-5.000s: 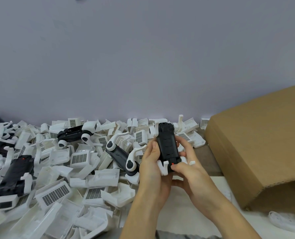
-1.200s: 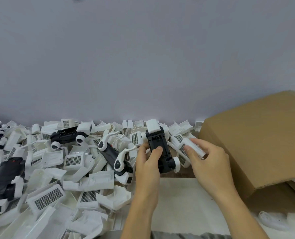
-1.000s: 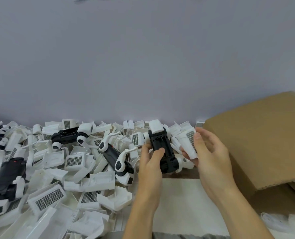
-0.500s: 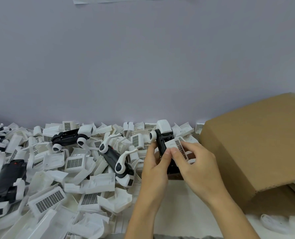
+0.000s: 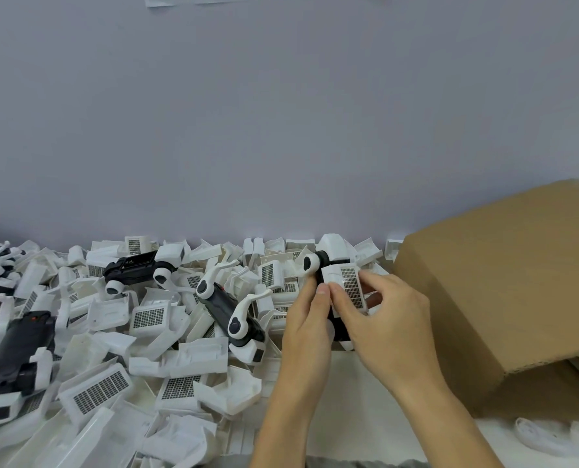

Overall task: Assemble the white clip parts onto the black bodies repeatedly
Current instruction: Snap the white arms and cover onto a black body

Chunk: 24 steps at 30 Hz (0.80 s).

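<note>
Nearest, the two forearms rise from the bottom edge and meet over a bare patch of table. The left hand (image 5: 310,319) curls round the black body (image 5: 328,300), thumb along its near side, holding it upright and steady, probably so it cannot twist under pressure. The right hand (image 5: 382,319) pinches a white clip part (image 5: 349,287) with a grid face between thumb and fingers and lays it flat against the body's side, which looks like the seating step; whether it has snapped home I cannot tell. Both are held above the pile of loose white parts (image 5: 146,315), within easy reach for the next pick. Finished-looking black bodies (image 5: 229,307) lie among the pile to the left. A cardboard box (image 5: 501,282) sits to the right, against the wall (image 5: 281,130).
</note>
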### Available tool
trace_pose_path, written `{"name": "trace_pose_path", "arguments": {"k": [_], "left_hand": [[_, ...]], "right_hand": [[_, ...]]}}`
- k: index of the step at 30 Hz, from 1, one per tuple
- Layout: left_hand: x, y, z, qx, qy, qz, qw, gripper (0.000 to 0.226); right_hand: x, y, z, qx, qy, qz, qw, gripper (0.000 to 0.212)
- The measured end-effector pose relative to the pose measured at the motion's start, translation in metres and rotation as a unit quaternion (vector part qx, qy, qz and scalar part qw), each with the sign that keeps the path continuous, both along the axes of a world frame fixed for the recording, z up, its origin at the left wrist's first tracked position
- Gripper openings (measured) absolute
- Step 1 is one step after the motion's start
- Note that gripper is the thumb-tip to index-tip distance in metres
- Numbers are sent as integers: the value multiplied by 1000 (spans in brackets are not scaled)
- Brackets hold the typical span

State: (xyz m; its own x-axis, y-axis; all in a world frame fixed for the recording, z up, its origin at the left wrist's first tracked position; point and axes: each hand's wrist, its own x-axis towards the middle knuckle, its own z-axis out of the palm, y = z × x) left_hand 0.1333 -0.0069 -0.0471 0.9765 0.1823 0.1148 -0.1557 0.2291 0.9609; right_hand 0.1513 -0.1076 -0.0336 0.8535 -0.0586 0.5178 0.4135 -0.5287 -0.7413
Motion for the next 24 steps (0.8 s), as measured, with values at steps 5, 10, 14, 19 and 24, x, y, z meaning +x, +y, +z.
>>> {"name": "trace_pose_path", "arguments": {"k": [5,10,14,19,24], "left_hand": [[-2,2,3,17,-33,-6,999,33],[-3,5,2,8,-44,-5,999,26],[-3,5,4,16,-38,-3,999,25],[1,8,3,-29,-36,30,998,27],[0,4,3,-47,-10,11,999,40]], "right_hand": [[-2,3,2,-10,-7,-8,1000,26],[-1,1,3,-32,20,17,999,25],[-4,6,1,-44,4,-11,999,34],[-3,1,7,82,32,84,993,11],[-3,-5,14,177,174,155,956,29]]}}
